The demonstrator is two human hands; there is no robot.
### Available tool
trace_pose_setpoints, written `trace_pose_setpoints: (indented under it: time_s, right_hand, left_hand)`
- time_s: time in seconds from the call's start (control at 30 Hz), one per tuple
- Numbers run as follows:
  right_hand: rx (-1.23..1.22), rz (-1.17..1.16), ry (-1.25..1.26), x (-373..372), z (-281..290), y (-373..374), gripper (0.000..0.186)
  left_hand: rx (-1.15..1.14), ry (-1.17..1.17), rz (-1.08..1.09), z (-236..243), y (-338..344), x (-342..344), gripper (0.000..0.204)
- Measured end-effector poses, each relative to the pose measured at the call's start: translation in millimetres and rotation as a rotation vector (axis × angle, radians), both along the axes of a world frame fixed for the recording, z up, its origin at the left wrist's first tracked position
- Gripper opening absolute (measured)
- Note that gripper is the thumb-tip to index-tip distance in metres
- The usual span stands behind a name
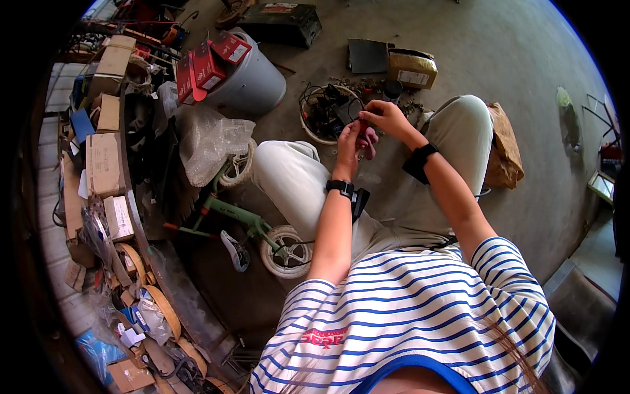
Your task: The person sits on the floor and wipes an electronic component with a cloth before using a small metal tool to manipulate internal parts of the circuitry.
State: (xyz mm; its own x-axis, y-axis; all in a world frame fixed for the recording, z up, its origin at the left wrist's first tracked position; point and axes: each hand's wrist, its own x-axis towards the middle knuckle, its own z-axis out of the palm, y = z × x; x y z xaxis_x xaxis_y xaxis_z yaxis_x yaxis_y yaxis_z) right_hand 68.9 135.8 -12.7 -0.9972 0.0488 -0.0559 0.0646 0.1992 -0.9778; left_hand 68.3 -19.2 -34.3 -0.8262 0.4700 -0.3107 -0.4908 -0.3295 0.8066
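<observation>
My two hands meet in front of my knees, above the floor. My left hand is closed around a small red object whose kind I cannot make out. A dusky pink, soft-looking piece hangs just beside those fingers. My right hand pinches at the top of the red object; what lies between its fingertips is too small to tell. A thin black cable loops up close to the fingers. Just beyond, a round white-rimmed basket holds a tangle of black cables and parts.
Small metal parts and a dark cup lie past the basket, near an open cardboard box. To the left are a green balance bike, bubble wrap, a grey bin and a cluttered shelf. A paper bag stands by my right knee.
</observation>
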Motion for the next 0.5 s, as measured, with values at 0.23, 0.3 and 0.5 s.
trace_pose_setpoints:
  time_s: [0.23,0.3,0.5]
  right_hand:
    - [0.063,-0.016,0.013,2,5,-2,0.023]
    - [0.149,-0.020,0.018,1,4,0,0.024]
    - [0.271,-0.050,0.070,2,6,-3,0.033]
  left_hand:
    - [-0.007,0.006,-0.024,-7,0,-2,0.031]
    - [-0.026,0.004,-0.021,-9,1,-2,0.030]
    - [-0.108,0.061,0.033,-16,-2,-3,0.028]
